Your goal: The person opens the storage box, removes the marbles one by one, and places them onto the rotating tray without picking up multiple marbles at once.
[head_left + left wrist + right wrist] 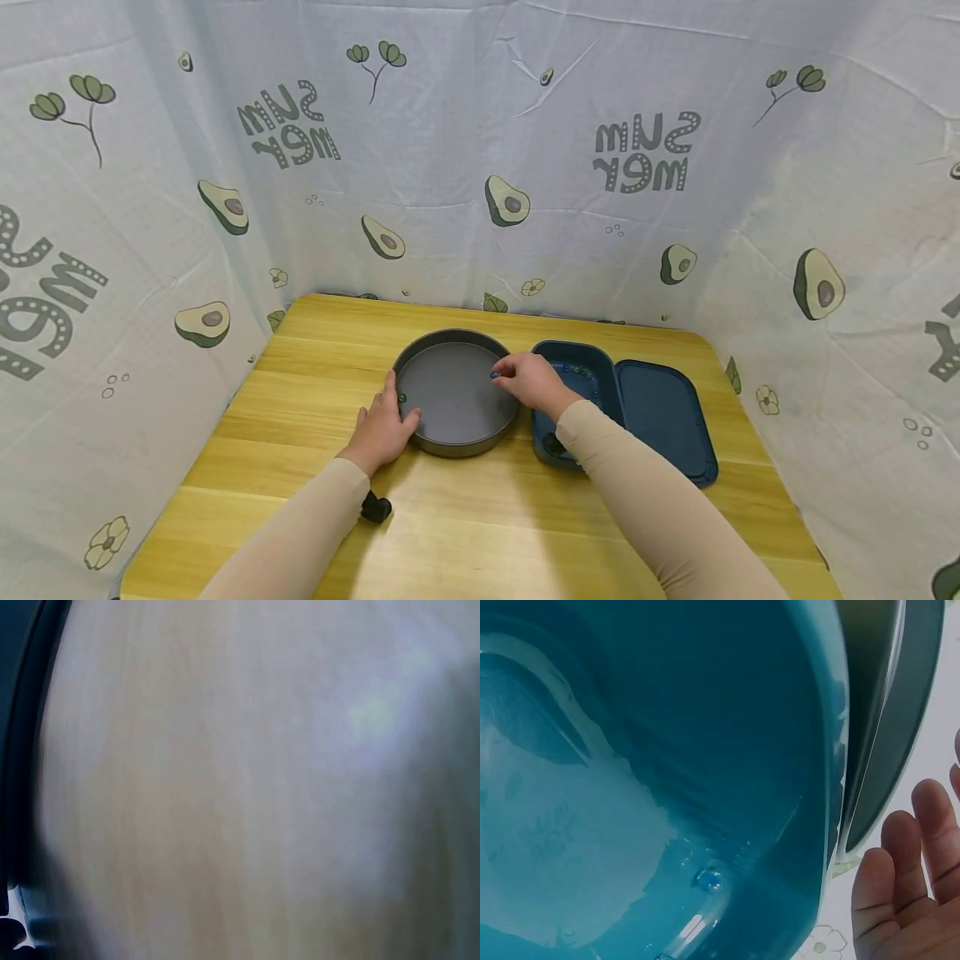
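- A small blue marble (494,375) sits pinched between thumb and fingertips of the right hand (534,381), a narrow grip, just inside the right-hand rim of a round grey pan (453,392).
- The key relation: the marble appears above the pan's floor, the pan's middle lying to its left; whether it touches the metal cannot be told. Being round, it offers no long axis.
- Across the pan, the left hand (381,429) spreads wide against the near-left rim, well apart from the blue marble; how firmly it presses cannot be told.
- Close to those left fingers, a green marble (402,398) lies at the pan's inner edge.
- Beneath the right wrist, a dark blue container (573,344) stands just beside the pan, more marbles (576,369) scattered on its floor; its flat lid (667,417) lies alongside to the right.
- All rest on a yellowish wood-grain table (457,517), backed and flanked by pale curtains (435,150) printed with avocados and mirrored "summer" lettering.
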Tool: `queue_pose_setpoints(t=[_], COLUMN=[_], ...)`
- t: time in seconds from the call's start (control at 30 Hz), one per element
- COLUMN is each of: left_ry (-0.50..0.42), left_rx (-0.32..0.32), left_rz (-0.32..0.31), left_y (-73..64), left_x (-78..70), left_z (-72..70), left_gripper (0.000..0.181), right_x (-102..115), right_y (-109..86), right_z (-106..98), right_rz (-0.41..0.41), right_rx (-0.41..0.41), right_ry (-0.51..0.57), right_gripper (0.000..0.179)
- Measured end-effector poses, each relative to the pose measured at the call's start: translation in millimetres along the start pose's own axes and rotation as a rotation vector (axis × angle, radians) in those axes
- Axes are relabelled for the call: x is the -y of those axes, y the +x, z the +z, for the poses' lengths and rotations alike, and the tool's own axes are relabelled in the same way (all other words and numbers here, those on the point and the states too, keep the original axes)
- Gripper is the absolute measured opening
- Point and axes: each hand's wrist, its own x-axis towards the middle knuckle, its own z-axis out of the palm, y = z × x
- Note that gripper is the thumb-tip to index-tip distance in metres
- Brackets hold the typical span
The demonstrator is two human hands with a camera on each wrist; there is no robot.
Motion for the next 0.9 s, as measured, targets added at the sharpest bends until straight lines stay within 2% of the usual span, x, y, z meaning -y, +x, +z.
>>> queue_pose_setpoints(t=[0.57, 0.9], left_ry=[-0.006, 0.012], left_rx=[-0.005, 0.007], left_rz=[0.003, -0.008], left_y=[-0.1, -2.0], left_x=[-0.4, -2.3], left_z=[0.0, -1.9], left_gripper=[0.095, 0.094], right_x=[-0.8, -1.7], right_y=[0.8, -3.5], right_z=[2.5, -5.0], right_rz=[-0.023, 0.014], right_rx=[0.001, 0.004], right_ry=[0.013, 0.050], right_gripper=[0.030, 0.033])
